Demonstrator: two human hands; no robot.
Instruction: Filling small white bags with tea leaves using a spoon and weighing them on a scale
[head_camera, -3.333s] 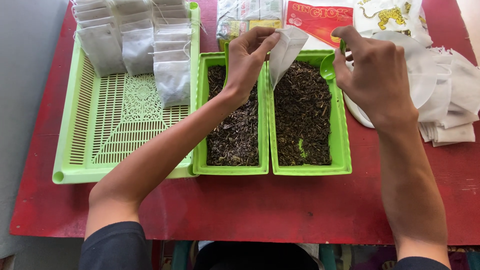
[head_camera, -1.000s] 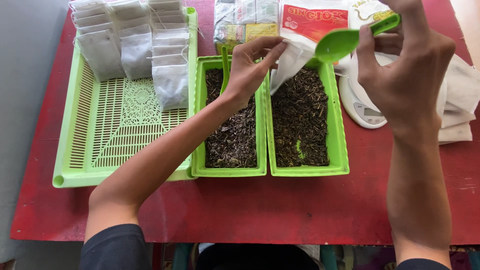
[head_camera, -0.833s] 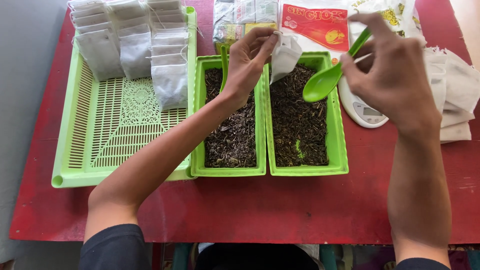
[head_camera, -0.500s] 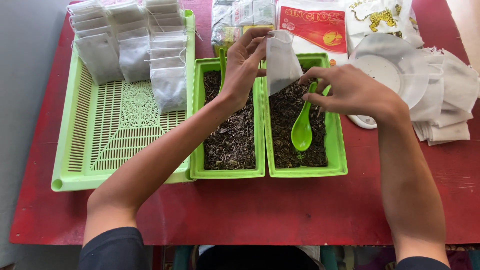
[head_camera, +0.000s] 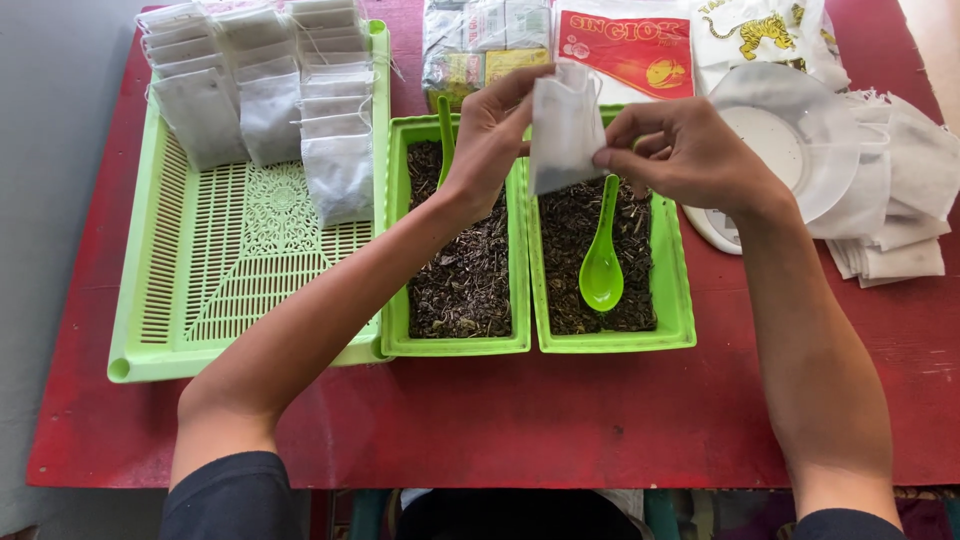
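Our left hand (head_camera: 492, 140) pinches the upper left edge of a small white mesh filter bag (head_camera: 563, 128), and our right hand (head_camera: 690, 155) grips its right edge between thumb and fingers — so both hands are closed on the bag, holding it upright above the gap between two small bright green plastic trays.

Just beneath the bag, in the right green tray (head_camera: 672, 300), a bright green plastic spoon (head_camera: 602, 262) lies on dark loose dried leaves, bowl towards us, handle pointing up under the bag. The left green tray (head_camera: 396, 250), touching the right one along its side, holds the same dark leaves, and a second green spoon handle (head_camera: 445, 130) stands near its far end, just beside our left thumb.

Farther left sits a large green slotted plastic basket tray (head_camera: 230, 280), with rows of filled white bags (head_camera: 260, 90) stacked at its far end. To the right of our right hand lies a round white scale (head_camera: 770, 150) — partly under a loose heap of empty white bags (head_camera: 890, 200). Printed packets (head_camera: 625, 45) lie at the far edge of the red table (head_camera: 560, 420).
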